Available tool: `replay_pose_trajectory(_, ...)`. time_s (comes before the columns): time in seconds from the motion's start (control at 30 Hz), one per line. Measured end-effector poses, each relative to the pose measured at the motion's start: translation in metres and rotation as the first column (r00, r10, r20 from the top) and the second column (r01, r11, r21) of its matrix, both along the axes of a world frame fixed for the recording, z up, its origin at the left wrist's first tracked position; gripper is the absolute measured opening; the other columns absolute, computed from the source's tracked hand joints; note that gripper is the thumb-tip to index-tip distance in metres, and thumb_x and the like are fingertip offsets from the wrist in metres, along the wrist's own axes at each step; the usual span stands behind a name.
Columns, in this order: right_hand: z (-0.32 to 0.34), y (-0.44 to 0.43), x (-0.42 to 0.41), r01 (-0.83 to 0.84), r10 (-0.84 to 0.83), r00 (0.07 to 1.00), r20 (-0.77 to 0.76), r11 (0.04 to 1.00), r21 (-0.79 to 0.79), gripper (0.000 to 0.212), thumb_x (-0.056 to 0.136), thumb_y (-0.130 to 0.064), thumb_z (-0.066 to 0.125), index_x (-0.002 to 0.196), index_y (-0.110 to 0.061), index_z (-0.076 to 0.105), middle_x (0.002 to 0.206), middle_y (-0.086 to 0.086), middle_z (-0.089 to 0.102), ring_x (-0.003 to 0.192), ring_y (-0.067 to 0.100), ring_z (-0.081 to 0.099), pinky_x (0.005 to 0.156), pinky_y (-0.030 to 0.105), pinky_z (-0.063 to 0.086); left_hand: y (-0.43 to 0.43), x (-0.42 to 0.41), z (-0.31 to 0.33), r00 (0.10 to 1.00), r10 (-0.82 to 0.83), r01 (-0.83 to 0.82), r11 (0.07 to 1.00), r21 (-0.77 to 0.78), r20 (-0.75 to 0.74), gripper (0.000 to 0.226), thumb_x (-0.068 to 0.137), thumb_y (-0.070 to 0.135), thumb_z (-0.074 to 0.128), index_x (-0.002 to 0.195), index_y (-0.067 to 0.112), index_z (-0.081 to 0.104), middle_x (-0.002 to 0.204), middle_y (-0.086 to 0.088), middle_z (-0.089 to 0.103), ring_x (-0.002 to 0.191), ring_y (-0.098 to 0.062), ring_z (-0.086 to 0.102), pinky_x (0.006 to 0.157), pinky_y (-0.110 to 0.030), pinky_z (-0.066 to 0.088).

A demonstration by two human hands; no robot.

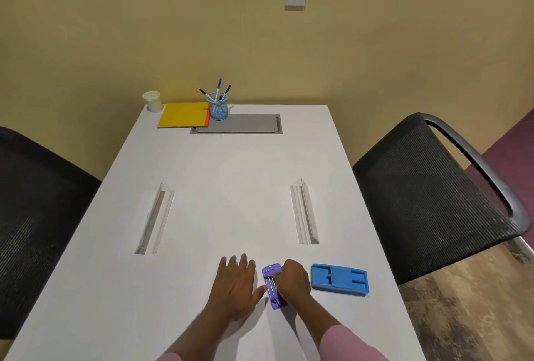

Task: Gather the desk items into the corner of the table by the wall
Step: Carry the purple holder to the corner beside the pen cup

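The right hand (pixel 294 279) has its fingers (pixel 278 274) closed over a purple stapler (pixel 271 285) on the bench (pixel 231 187); the left hand (pixel 235 282) lies flat, released, thumb touching its side. A blue eraser (pixel 339 278) lies just right of the fingers.

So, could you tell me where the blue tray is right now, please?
In the head view, the blue tray lies on the table's near right side, just right of the right hand on the purple hole punch.
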State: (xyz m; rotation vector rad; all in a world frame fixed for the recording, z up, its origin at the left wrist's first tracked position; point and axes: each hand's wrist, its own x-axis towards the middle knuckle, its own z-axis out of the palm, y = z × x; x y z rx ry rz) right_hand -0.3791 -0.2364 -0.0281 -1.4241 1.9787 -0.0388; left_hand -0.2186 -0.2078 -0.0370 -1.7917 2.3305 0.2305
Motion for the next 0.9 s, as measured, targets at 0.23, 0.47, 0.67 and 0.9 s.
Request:
replay_pose_trajectory(0.23,-0.005,0.0,-0.007,0.074,-0.075,0.995,0.071,0.997,0.016,0.021,0.093,-0.033,0.056,0.087,-0.014,0.049,0.09,0.003,0.059,0.078,0.017,0.051,0.067,0.024,0.037,0.007,0.001,-0.001,0.994,0.091,-0.091,0.996,0.006,-0.055,0.076,0.09,0.063,0.015,0.108,0.013,0.068,0.11,-0.012,0.069,0.094,-0.033,0.066,0.083,-0.05,0.052)
replay_pose_trajectory(0.47,0.007,0.005,-0.01,0.236,-0.229,0.931,0.284,0.972,0.01,0.022,0.091,-0.031,0.06,0.083,-0.011,0.058,0.085,0.006,0.063,0.079,0.02,0.059,0.066,0.027,0.042,0.013,-0.005,0.014,0.969,0.198,-0.198,0.98,0.015,-0.145,0.083,0.092,0.066,0.009,0.124,0.01,0.06,0.116,-0.011,0.067,0.105,-0.036,0.063,0.085,-0.051,0.052)
replay_pose_trajectory(0.67,0.031,0.027,-0.005,0.375,-0.344,0.823,0.453,0.927,0.023,0.027,0.088,-0.026,0.064,0.064,-0.014,0.059,0.079,0.015,0.07,0.079,0.03,0.068,0.075,0.042,0.056,0.023,-0.015,0.052,0.861,0.317,-0.316,0.946,0.071,-0.397,0.102,0.074,0.081,0.004,0.137,0.009,0.037,0.121,-0.007,0.059,0.113,-0.026,0.052,0.093,-0.035,0.04)
replay_pose_trajectory(0.9,0.09,0.078,-0.006,0.54,-0.451,0.576,0.682,0.836,0.097,0.018,0.09,-0.018,0.062,0.082,-0.002,0.065,0.089,0.02,0.071,0.087,0.034,0.07,0.082,0.047,0.059,0.055,-0.02,0.105,0.64,0.375,-0.167,0.92,0.355,-0.67,0.051,0.083,0.063,0.054,0.113,0.022,0.049,0.084,0.008,0.07,0.082,-0.007,0.064,0.082,-0.035,0.05)
